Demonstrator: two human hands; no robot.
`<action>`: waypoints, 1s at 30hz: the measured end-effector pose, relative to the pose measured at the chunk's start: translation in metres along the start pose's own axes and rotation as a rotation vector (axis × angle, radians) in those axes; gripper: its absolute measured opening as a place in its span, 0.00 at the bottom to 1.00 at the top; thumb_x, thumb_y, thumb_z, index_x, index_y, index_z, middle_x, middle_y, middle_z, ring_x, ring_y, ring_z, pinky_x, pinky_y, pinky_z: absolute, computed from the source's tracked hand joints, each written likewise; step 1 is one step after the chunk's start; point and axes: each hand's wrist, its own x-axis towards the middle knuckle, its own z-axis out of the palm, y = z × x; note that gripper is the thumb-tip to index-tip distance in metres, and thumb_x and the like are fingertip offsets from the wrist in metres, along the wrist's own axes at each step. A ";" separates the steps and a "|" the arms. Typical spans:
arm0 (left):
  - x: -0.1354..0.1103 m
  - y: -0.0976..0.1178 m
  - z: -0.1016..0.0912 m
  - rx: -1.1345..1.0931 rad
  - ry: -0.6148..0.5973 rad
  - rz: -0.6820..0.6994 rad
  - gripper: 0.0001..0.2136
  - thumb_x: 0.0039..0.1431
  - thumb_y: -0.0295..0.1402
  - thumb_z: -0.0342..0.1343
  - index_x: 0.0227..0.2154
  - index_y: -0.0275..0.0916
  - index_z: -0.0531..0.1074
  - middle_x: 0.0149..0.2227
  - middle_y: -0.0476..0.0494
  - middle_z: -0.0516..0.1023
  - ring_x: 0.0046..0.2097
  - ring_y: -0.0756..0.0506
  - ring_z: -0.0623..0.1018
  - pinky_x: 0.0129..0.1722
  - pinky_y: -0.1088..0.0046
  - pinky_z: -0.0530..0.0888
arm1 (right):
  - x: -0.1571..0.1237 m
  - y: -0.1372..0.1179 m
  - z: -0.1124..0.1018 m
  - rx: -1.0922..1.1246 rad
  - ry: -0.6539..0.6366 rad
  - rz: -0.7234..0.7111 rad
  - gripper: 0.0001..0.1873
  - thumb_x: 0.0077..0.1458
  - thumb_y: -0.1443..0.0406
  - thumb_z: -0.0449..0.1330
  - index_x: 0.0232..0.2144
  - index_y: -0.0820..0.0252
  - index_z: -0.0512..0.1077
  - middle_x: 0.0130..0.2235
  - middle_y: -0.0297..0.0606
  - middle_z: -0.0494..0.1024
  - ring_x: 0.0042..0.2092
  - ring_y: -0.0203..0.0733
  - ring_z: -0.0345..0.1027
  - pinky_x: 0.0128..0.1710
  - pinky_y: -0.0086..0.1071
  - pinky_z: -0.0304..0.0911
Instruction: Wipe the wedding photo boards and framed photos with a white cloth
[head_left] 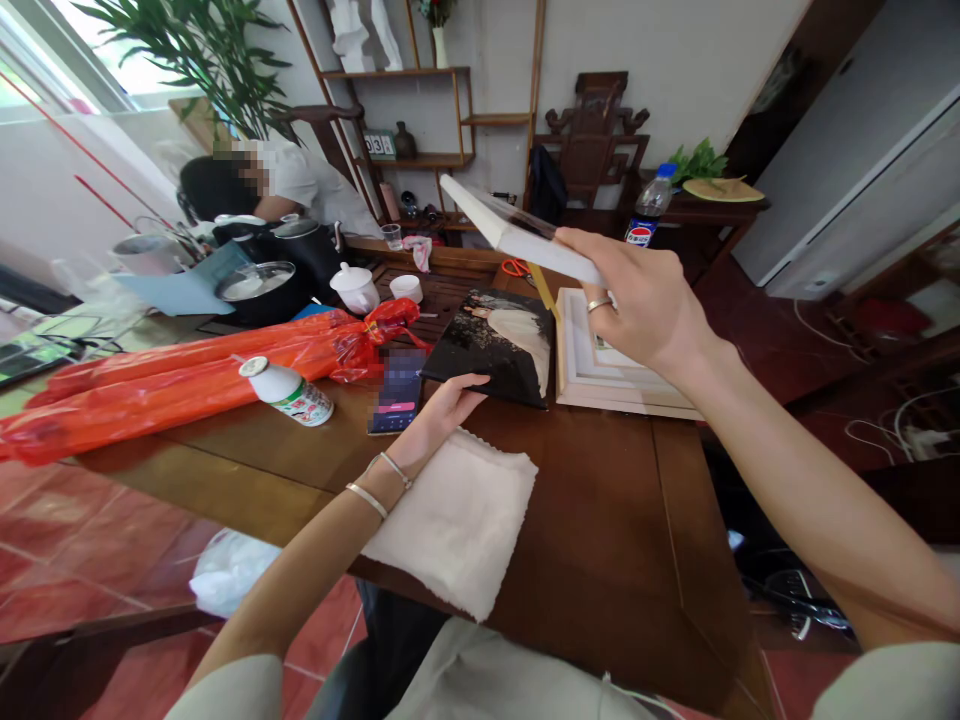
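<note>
My right hand point(637, 300) is raised above the table and grips a white picture frame point(502, 230) by its near end, so the frame points up and to the left. My left hand point(442, 410) rests on the wooden table point(600, 520), its fingers on the near edge of a dark photo print point(499, 345) of a figure in a white dress. A white cloth point(457, 520) lies under my left wrist and hangs over the table's front edge. A stack of white frames point(607, 375) sits right of the print.
Long orange plastic-wrapped bundles point(172, 380), a small white bottle point(289, 392) and a phone point(397, 395) lie to the left. Pots, a white teapot point(356, 288) and cups stand further back, where another person sits. A cola bottle point(646, 210) stands on a side table.
</note>
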 end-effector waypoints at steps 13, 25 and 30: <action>-0.031 0.020 -0.006 0.221 -0.278 -0.018 0.23 0.45 0.12 0.56 0.44 0.37 0.76 0.45 0.44 0.78 0.53 0.48 0.75 0.54 0.76 0.70 | 0.006 -0.010 0.004 0.013 -0.042 -0.016 0.32 0.53 0.75 0.48 0.60 0.56 0.60 0.55 0.39 0.72 0.57 0.47 0.66 0.53 0.45 0.65; 0.019 -0.030 0.014 0.203 0.138 0.055 0.16 0.44 0.26 0.69 0.16 0.35 0.64 0.15 0.56 0.64 0.28 0.50 0.78 0.53 0.63 0.74 | 0.005 -0.007 0.013 -0.007 -0.064 -0.061 0.34 0.50 0.77 0.48 0.60 0.57 0.60 0.58 0.40 0.70 0.57 0.48 0.66 0.53 0.46 0.64; 0.018 -0.027 0.014 0.232 0.149 0.017 0.10 0.46 0.26 0.68 0.22 0.31 0.70 0.22 0.43 0.75 0.34 0.42 0.82 0.50 0.61 0.76 | 0.007 -0.011 0.020 -0.018 -0.083 -0.105 0.34 0.51 0.79 0.47 0.60 0.62 0.60 0.59 0.44 0.68 0.60 0.47 0.62 0.54 0.43 0.63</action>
